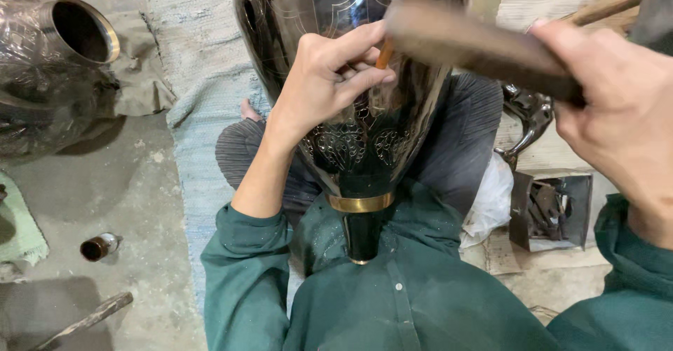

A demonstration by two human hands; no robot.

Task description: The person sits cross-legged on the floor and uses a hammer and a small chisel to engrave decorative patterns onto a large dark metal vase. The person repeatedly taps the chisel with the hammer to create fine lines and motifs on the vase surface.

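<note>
A large black metal vase point(364, 147) with fine engraved patterns and a brass band near its neck rests upside down against my lap. My left hand point(329, 77) presses on its side and pinches a small orange-handled chisel point(384, 55) against the surface. My right hand point(617, 112) grips the wooden handle of a hammer point(477, 46), whose blurred dark head hangs just above the chisel.
Another dark engraved vessel point(49, 63) with a brass-rimmed mouth lies at the far left on the concrete floor. A small metal cap point(98, 247) and a rod point(84, 321) lie at lower left. A metal box of tools point(550, 211) and a white plastic bag point(491, 200) sit at right.
</note>
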